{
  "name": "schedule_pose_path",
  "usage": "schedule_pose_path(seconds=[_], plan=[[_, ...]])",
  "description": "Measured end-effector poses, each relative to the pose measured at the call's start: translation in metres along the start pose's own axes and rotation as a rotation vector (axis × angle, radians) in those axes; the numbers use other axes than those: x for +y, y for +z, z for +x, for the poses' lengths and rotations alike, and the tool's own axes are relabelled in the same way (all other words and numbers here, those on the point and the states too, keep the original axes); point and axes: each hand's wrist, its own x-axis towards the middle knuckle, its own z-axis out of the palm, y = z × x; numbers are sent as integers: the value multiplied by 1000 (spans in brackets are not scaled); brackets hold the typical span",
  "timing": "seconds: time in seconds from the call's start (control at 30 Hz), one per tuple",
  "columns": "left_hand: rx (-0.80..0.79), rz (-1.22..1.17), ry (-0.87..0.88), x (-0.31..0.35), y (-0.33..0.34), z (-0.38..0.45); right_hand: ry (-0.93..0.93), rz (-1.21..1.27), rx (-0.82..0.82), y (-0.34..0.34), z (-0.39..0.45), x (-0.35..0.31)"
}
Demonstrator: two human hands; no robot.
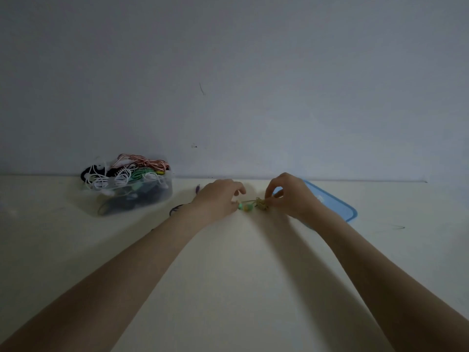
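A small tangle of yellow-green cord (261, 204) with green earbud-like ends (245, 207) lies on the cream table near the back wall. My left hand (218, 196) pinches the cord at its green end. My right hand (289, 195) pinches the bunched part of the cord from the right. A short stretch of cord runs taut between the two hands. The fingertips hide the exact points of hold.
A clear plastic tub (152, 196) heaped with white, red, green and black cables stands at the back left. A blue lid (340, 207) lies flat behind my right hand. A dark cable loop (175, 209) and a small purple thing (197, 189) lie beside my left wrist.
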Motion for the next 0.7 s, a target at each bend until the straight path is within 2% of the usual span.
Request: schedule_pose_path(seconds=[0.07, 0.13, 0.2, 0.3, 0.5, 0.6, 0.7], plan=[[-37, 34, -1, 0, -1, 0, 8, -11, 118, 0, 0, 1], [-51, 10, -3, 1, -1, -1, 28, 159, 173, 2, -2, -3], [-38, -73, -4, 2, -1, -1, 47, 366, 130, 9, -6, -8], [83, -351, -58, 5, 1, 0, 102, 665, 52, 23, -10, -10], [194, -739, -94, 16, 10, 3, 171, 1194, 54, 21, -13, 1], [257, -800, -114, 21, 21, 6, 192, 1283, 33, 19, -13, 6], [358, -718, -95, 22, 31, 7, 224, 1342, 51, 17, -11, 8]])
